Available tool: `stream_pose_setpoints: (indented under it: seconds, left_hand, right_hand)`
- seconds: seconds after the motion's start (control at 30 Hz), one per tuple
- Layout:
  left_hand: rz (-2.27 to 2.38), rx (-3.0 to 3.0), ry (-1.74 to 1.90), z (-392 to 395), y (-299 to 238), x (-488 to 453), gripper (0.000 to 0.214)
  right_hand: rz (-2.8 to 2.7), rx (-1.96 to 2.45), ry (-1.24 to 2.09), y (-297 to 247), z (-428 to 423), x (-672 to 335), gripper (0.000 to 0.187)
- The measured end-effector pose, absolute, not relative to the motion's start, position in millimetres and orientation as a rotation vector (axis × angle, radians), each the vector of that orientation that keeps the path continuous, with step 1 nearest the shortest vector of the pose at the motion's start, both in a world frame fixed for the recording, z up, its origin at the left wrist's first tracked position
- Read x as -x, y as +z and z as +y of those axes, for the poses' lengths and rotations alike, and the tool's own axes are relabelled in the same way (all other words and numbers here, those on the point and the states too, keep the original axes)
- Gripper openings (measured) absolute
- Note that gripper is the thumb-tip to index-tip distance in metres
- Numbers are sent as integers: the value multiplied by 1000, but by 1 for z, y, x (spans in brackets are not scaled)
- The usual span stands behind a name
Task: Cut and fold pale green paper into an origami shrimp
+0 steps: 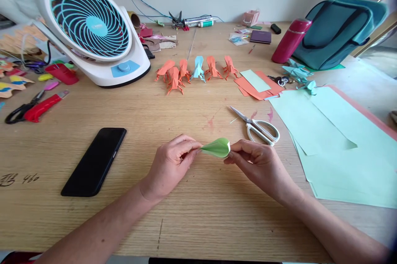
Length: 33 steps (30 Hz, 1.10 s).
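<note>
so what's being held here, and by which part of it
A green folded paper piece: the left hand pinches its narrow, tapered end, and the right hand pinches the edge of its wide, rounded end.

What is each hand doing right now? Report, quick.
Left hand: closed, holding the green paper by its narrow end.
Right hand: closed, holding the green paper at its wide end.

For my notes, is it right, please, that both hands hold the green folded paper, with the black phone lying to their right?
Not quite: the head view shows the black phone to the left of the left hand and right hand, which do hold the green folded paper.
</note>
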<state>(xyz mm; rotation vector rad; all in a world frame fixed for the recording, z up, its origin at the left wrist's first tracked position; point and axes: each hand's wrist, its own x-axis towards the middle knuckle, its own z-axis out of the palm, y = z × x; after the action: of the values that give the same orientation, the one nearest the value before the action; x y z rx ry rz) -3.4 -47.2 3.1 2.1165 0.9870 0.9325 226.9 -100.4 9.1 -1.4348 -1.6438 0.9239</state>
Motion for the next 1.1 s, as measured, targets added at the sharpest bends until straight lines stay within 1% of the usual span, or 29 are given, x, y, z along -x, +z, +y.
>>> stream_pose_setpoints:
  seconds: [0.17,0.27,0.43,0.63,0.73,0.8,0.97,1.1]
  left_hand:
    - [964,-1932,986,-49,1,-1,17]
    - [967,-1933,987,-49,0,-4,14]
    - [909,-1905,1053,-51,0,-8,15]
    - [894,-1978,1095,-55,-2,-8,19]
    - [830,-2162,1092,-55,0,-7,17]
    - [788,-2263,1060,-55,2,-7,16]
    - [794,-2198,1007,-58,4,-13,22]
    - [856,-2256,1014,-62,2,-17,13]
  right_hand:
    - [-1633,1427,874,9,-100,-223,13]
    - [-1611,1434,880,9,-100,-222,13]
    - [-1604,1436,905,7,-102,-221,14]
    - [-1616,1415,903,4,-101,-218,14]
    - [-1615,1418,897,3,-101,-218,14]
    - [-1626,1409,869,3,-101,-217,13]
    - [-1737,1384,672,4,-101,-213,14]
    - [-1804,1371,592,4,-102,-208,15]
